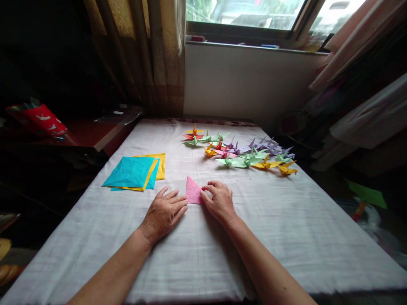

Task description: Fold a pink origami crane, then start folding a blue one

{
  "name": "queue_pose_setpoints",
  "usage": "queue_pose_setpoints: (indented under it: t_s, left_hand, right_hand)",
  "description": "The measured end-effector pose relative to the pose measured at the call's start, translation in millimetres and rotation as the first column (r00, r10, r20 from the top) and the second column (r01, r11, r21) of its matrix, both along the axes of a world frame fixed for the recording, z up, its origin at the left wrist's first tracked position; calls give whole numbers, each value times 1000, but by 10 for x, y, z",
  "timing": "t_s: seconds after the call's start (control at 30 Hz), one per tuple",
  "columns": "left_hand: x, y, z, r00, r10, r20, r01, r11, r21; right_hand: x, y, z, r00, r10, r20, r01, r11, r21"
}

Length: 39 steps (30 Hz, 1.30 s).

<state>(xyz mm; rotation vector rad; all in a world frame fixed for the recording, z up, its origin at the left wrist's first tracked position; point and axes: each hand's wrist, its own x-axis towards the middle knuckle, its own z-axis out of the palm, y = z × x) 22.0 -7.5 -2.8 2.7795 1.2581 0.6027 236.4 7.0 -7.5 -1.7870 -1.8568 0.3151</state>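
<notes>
A pink sheet of origami paper (pixel 192 192), folded to a small pointed shape with crease lines, lies flat on the white tablecloth (pixel 197 262) between my hands. My left hand (pixel 167 210) rests palm down with its fingers stretched out, their tips at the paper's lower left edge. On the other side my right hand (pixel 219 199) pinches the paper's right edge between thumb and forefinger, the other fingers curled. Farther back on the right sit several folded paper cranes (pixel 246 153) in purple, green, orange and red.
Blue and yellow paper sheets (pixel 130 171) are stacked at the left. Beyond the table's left edge stands a dark red cabinet (pixel 85 133) with a red container (pixel 38 119). Curtains (pixel 168 59) and a window (pixel 244 15) are behind. Hanging cloth (pixel 372 110) is at the right.
</notes>
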Motion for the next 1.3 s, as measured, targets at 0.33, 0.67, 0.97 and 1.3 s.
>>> queue_pose_setpoints:
  t_s: [0.33, 0.67, 0.97, 1.3]
  left_hand:
    - [38, -1, 4, 981, 38, 188, -18, 994, -108]
    - [226, 145, -147, 734, 378, 565, -125, 892, -435]
    - [246, 204, -173, 546, 408, 732, 147, 813, -563]
    - [201, 145, -103, 432, 450, 781, 303, 744, -596]
  right_hand:
    - [-28, 72, -79, 928, 30, -372, -26, 1000, 15]
    - [-39, 100, -240, 672, 220, -707, -195, 974, 117]
    - [53, 39, -133, 587, 227, -777, -337, 941, 20]
    - [0, 29, -136, 533, 146, -833, -341, 939, -54]
